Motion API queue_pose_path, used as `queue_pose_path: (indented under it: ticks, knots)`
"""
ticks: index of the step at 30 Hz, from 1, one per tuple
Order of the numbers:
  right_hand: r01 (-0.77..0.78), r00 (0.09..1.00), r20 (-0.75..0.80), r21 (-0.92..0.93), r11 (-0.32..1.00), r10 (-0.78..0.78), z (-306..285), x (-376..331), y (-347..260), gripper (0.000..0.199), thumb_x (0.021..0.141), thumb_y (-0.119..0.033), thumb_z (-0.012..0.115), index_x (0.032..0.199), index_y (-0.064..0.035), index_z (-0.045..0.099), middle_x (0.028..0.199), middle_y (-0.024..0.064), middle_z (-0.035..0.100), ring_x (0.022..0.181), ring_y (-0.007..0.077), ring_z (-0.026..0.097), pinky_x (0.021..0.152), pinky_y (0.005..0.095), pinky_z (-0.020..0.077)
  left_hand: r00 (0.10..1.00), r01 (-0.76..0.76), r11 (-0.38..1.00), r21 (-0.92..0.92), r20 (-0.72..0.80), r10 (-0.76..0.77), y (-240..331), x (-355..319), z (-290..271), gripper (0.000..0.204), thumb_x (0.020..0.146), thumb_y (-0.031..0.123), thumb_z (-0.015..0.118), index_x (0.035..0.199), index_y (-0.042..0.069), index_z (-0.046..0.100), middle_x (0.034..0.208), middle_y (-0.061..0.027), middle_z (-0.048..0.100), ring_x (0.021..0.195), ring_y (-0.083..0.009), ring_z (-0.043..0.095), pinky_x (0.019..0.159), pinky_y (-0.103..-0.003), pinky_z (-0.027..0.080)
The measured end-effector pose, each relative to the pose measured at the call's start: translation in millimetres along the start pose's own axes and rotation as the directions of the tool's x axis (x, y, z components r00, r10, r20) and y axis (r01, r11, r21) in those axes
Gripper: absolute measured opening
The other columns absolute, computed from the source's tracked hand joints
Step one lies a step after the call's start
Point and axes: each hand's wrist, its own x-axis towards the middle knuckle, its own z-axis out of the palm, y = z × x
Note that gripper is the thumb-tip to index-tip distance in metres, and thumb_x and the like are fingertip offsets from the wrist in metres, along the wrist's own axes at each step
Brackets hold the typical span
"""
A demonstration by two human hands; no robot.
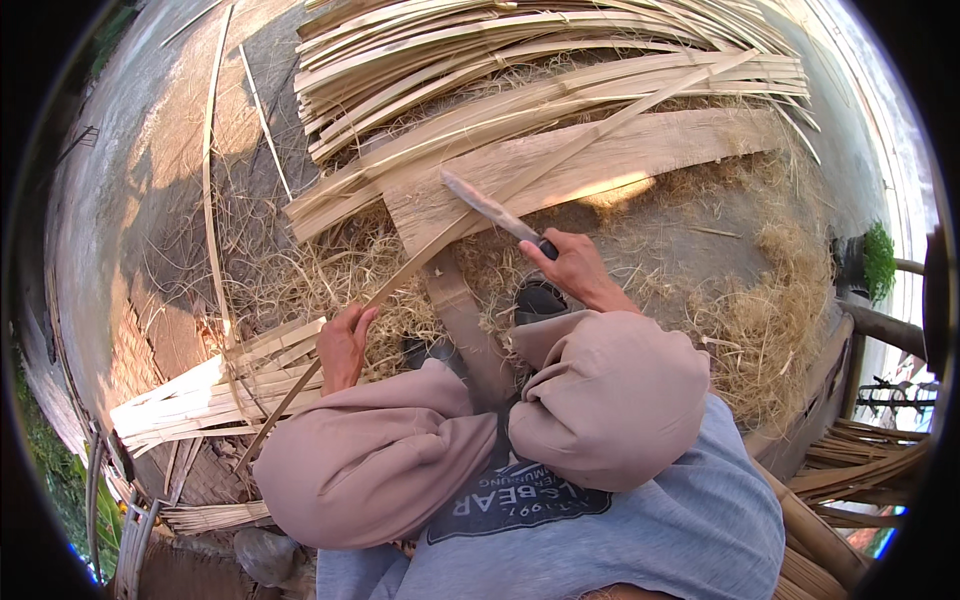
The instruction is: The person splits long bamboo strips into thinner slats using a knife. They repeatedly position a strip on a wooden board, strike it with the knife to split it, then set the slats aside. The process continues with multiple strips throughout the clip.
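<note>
A broad wooden plank [600, 160] lay across the ground and served as the work block. Beyond it, on the far side from the person, a big heap of split bamboo slats [520, 50] was stacked. A thick mat of straw-like shavings [770, 320] spread near the plank's right end and under its near edge. A smaller pile of pale cut slats [200, 395] sat well to the plank's left, beside the person's knee.

One long bamboo strip [560, 150] ran diagonally over the plank, its low end reaching down past the left hand [345, 345]. That hand's fingers were curled shut around the strip, just short of the plank's near corner. The right hand [575, 265] was wrapped tight on the dark handle of a knife [490, 210], w/ the blade angled up-left and resting on the strip atop the plank.

Risks, as judged: the blade could skid off the narrow strip if the edge caught a node, and the gripping left hand sat down the same line. Strip might also split unevenly or whip loose, since only one hand steadied it. Loose shavings underfoot looked slippery.
</note>
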Motion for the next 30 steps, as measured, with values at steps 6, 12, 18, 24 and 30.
queue_pose_path:
  ticks: [6,12,18,24,30]
  knots:
    - [-0.353,0.826,-0.424,0.125,0.927,0.372,-136.0,33.0,114.1,0.069,0.098,-0.063,0.056,0.069,-0.0006,0.059,0.053,0.0085,0.057,0.050,0.0209,0.061,0.052,0.0374,0.0490,0.997,-0.053,0.998,-0.030,0.052,0.055,5.0,12.0,-1.4,0.030,0.097,0.038,0.070,0.089,0.009,0.071,0.062,-0.0139,0.059,0.054,-0.0325,0.051,0.054,-0.042,0.039]
    - [-0.116,0.977,-0.185,-0.044,0.992,0.106,-67.7,15.8,61.6,0.064,0.098,-0.057,0.061,0.073,0.0019,0.059,0.056,0.0182,0.055,0.055,0.0331,0.059,0.058,0.0478,0.0460,0.991,0.044,0.990,-0.133,0.129,-0.027,-13.3,10.2,-1.8,0.033,0.098,0.031,0.071,0.084,0.002,0.068,0.056,-0.0071,0.048,0.052,-0.0158,0.041,0.052,-0.034,0.033]
    - [-0.126,0.955,-0.275,-0.035,0.991,0.112,-47.9,9.7,77.0,0.062,0.097,-0.056,0.061,0.076,0.0022,0.062,0.063,0.0227,0.060,0.061,0.0368,0.061,0.062,0.0490,0.0475,0.803,0.418,0.878,-0.232,0.547,-0.237,-150.0,-48.1,-118.3,0.035,0.096,0.029,0.074,0.081,-0.002,0.067,0.061,0.0031,0.052,0.059,-0.0087,0.041,0.056,-0.030,0.035]
    - [-0.311,0.851,-0.453,-0.029,0.950,0.265,-120.5,39.4,137.5,0.069,0.096,-0.060,0.059,0.074,0.0045,0.064,0.062,0.0223,0.059,0.061,0.0348,0.060,0.063,0.0467,0.0469,0.908,0.214,0.951,0.222,0.314,-0.277,-181.6,-53.2,-182.0,0.057,0.086,0.036,0.082,0.132,0.006,0.069,0.114,-0.0154,0.073,0.104,-0.0244,0.067,0.093,-0.039,0.053]
    - [-0.181,0.923,-0.309,0.180,0.967,0.231,-28.3,23.3,60.4,0.064,0.098,-0.055,0.060,0.074,0.0040,0.061,0.061,0.0223,0.056,0.058,0.0355,0.056,0.061,0.0473,0.0449,0.800,0.177,0.907,-0.381,0.593,0.093,14.0,76.0,9.6,0.055,0.099,0.054,0.064,0.115,0.002,0.071,0.094,-0.0118,0.072,0.082,-0.0183,0.067,0.078,-0.034,0.053]
